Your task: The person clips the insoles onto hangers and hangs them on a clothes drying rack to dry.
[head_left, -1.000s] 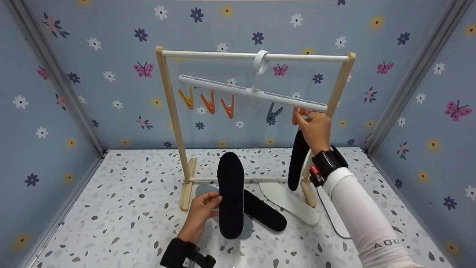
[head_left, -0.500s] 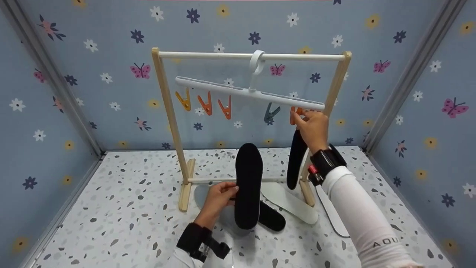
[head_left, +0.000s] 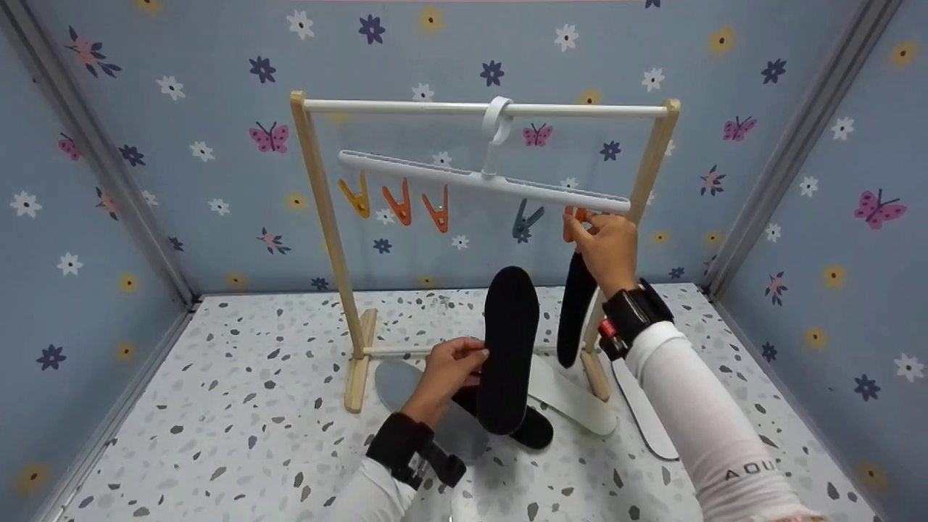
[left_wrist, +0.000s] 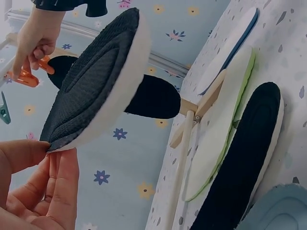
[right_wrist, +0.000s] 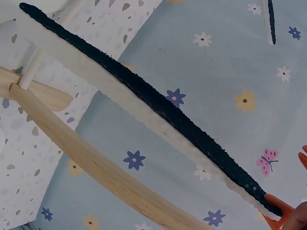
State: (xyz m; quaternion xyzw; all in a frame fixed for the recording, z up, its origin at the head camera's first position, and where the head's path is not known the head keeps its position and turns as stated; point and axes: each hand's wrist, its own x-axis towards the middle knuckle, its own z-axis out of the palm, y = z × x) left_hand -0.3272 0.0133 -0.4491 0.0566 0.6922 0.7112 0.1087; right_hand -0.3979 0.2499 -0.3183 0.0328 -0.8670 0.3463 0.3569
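Note:
My left hand (head_left: 449,377) pinches the edge of a black insole (head_left: 511,348), held up in front of the rack; its pale side shows in the left wrist view. Under the right end of a white hanger (head_left: 420,169), my right hand (head_left: 612,250) pinches an orange clothespin (head_left: 568,226). A second black insole (head_left: 573,315) hangs down below that clothespin; in the right wrist view its upper end lies in the clothespin's jaws. Along the hanger also hang a yellow clothespin (head_left: 357,197), two more orange clothespins (head_left: 397,203) and a grey-green clothespin (head_left: 525,220).
The hanger hooks over the top bar (head_left: 391,106) of a wooden rack (head_left: 322,217) and tilts down to the right. On the speckled table lie another black insole (head_left: 535,429), a pale green-edged insole (head_left: 576,399), a white insole (head_left: 645,417) and a grey-blue insole (head_left: 397,383).
My left hand has carried its black insole to the right and a little upward, closer to the hanging one. My right hand has stayed on the orange clothespin.

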